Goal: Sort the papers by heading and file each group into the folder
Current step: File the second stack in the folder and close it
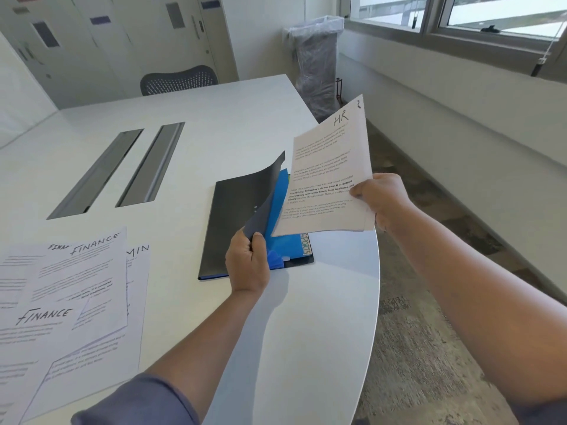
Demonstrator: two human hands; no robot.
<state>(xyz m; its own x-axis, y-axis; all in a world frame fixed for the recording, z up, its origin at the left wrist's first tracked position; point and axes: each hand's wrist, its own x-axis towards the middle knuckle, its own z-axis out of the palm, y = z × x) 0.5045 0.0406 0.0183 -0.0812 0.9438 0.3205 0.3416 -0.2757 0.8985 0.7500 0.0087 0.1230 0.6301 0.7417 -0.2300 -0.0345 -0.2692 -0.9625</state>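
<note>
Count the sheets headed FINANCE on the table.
3: one at the pile's top, one partly hidden behind it, one lower left. More may lie underneath.

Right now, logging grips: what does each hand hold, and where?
Left hand pinches the folder's black cover at its near corner; right hand grips the HR papers by their right edge.

held sheet [329,176] reads "hr"; table sheets [76,277] "finance"; folder divider [305,245] "sports".
</note>
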